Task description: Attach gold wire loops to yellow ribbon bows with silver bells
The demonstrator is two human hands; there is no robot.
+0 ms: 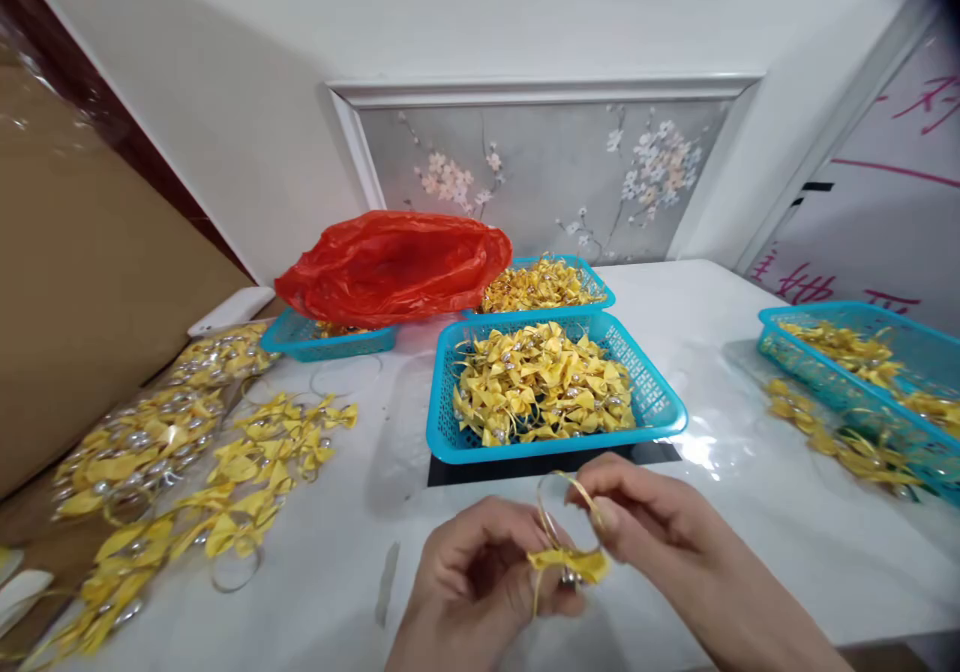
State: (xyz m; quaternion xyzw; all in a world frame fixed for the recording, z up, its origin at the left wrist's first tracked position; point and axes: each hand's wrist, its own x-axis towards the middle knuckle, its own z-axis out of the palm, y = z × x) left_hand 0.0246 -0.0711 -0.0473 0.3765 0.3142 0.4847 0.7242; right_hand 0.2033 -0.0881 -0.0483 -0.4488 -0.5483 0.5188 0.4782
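Note:
My left hand [487, 574] is closed on a yellow ribbon bow [577, 562] with silvery beads on its underside. My right hand [660, 527] pinches the thin golden ribbon loop that rises from the same bow. Both hands are low in the head view, just in front of a blue plastic basket [559, 449]. Inside that basket lies a heap of similar yellow bows [544, 382] with beads. The left fingertips are partly hidden behind the bow.
Loose beaded bows [255, 472] spread over the white table [337, 572] at left, beside a clear bag of bows [150, 442]. A red plastic bag [397, 262] covers part of a back basket [341, 347]. Another blue basket [832, 377] stands at right.

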